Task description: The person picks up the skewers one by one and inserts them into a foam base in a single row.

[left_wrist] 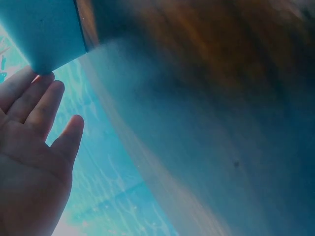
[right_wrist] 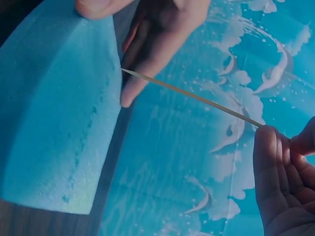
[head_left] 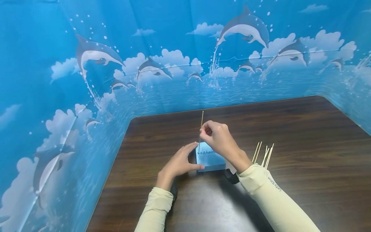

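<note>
A light blue foam block (head_left: 211, 159) lies on the dark wooden table (head_left: 304, 129). My left hand (head_left: 189, 158) steadies it from the left, with the thumb on the near face and straight fingers along the far side. The left wrist view shows those straight fingers (left_wrist: 29, 98) touching the block (left_wrist: 44, 29). My right hand (head_left: 203, 131) pinches a thin wooden stick (head_left: 202, 118) upright above the block. In the right wrist view the stick (right_wrist: 197, 97) runs from my right fingers (right_wrist: 275, 172) to the block's edge (right_wrist: 59, 123), beside the left hand's fingers (right_wrist: 152, 44).
Several loose wooden sticks (head_left: 263, 154) lie on the table just right of my right wrist. A blue cloth backdrop with dolphins (head_left: 95, 54) walls the table at the back and left. A row of small holes marks the block's top.
</note>
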Available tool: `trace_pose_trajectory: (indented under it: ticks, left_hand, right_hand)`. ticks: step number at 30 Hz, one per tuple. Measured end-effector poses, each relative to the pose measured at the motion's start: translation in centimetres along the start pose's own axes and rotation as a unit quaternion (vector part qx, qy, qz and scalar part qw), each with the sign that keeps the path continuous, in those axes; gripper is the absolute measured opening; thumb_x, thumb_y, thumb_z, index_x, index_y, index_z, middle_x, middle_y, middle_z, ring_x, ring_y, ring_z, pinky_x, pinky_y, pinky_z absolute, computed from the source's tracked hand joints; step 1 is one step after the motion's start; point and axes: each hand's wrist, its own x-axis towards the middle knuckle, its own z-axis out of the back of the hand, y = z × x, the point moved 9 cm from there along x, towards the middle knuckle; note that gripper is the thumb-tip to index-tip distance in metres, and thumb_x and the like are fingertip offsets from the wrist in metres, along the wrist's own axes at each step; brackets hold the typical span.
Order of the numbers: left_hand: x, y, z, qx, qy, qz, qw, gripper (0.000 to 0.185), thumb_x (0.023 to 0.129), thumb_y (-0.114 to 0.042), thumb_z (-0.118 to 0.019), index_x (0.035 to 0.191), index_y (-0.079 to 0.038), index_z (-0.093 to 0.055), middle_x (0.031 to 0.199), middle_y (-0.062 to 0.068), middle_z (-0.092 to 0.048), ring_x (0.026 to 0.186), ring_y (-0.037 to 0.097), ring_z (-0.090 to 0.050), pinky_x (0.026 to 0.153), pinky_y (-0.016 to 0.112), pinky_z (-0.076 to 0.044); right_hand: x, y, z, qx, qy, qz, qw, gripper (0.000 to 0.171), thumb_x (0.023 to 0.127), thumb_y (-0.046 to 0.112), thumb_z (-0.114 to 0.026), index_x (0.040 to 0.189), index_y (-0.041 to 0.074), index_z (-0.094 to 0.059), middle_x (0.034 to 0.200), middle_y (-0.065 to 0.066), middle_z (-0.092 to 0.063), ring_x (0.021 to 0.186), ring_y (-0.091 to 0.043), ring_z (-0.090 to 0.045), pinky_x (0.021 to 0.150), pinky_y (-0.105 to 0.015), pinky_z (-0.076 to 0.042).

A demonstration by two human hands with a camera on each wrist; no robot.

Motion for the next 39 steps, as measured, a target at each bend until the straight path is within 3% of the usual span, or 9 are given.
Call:
trace_pose_trajectory:
  ticks: [7,13,27,31,34,39]
  left_hand:
    - [0.0,-0.4,-0.2,-0.022,0.017,0.007,0.9996,0.097,0.076,-0.052,-0.082,0.156,-0.026,-0.033,0.161,-0.002,-0.031,0.149,0.022,-0.028,0.116,0.052,-0.032]
    - [0.2,-0.8,-0.3,-0.028,0.033,0.016,0.9989,0.097,0.078,-0.051,-0.081,0.157,-0.027,-0.030,0.163,-0.002,-0.028,0.149,0.022,-0.027,0.116,0.053,-0.032]
    - [0.3,-0.7,0.2,-0.018,0.034,0.012,0.9992,0.099,0.078,-0.052,-0.081,0.158,-0.026,-0.028,0.164,-0.001,-0.026,0.149,0.023,-0.027,0.115,0.055,-0.033]
    - [0.1,-0.7,0.1,-0.022,0.033,0.014,0.9991,0.099,0.078,-0.050,-0.081,0.158,-0.025,-0.028,0.163,-0.001,-0.027,0.149,0.022,-0.027,0.116,0.053,-0.032]
    - [0.0,-0.6,0.1,-0.026,0.030,0.012,0.9991,0.099,0.078,-0.050,-0.081,0.157,-0.023,-0.029,0.163,0.001,-0.027,0.149,0.023,-0.026,0.117,0.053,-0.031]
    - [-0.3,-0.2,0.0,-0.028,0.026,0.021,0.9991,0.100,0.078,-0.053,-0.080,0.158,-0.024,-0.028,0.164,-0.001,-0.025,0.150,0.022,-0.024,0.118,0.050,-0.028]
  right_hand:
    - [-0.4,-0.4,-0.8,-0.016,0.011,-0.003,1.000,0.005,0.087,-0.001,-0.062,0.085,0.000,-0.067,0.073,-0.006,-0.068,0.065,-0.012,-0.063,0.059,-0.023,-0.055]
    - [-0.8,-1.3,-1.2,-0.015,0.012,-0.013,1.000,0.005,0.087,-0.001,-0.063,0.083,0.001,-0.065,0.072,-0.006,-0.067,0.063,-0.012,-0.062,0.057,-0.023,-0.054]
    - [-0.9,-1.6,-1.8,0.006,0.004,-0.007,1.000,0.008,0.087,-0.002,-0.062,0.081,0.004,-0.064,0.074,-0.003,-0.066,0.065,-0.011,-0.063,0.057,-0.023,-0.053]
    - [-1.2,-1.9,-2.1,0.006,0.024,-0.035,0.999,0.003,0.089,0.003,-0.065,0.087,0.003,-0.066,0.078,-0.004,-0.068,0.068,-0.011,-0.063,0.060,-0.024,-0.054]
    - [-1.6,-2.5,-1.9,0.014,0.045,-0.078,0.996,0.013,0.091,0.012,-0.068,0.095,0.000,-0.067,0.083,-0.005,-0.069,0.073,-0.014,-0.065,0.066,-0.028,-0.057]
    - [-2.9,-5.1,1.2,0.019,0.029,-0.166,0.986,0.026,0.094,0.026,-0.068,0.102,0.001,-0.067,0.089,-0.008,-0.071,0.081,-0.021,-0.067,0.076,-0.036,-0.057]
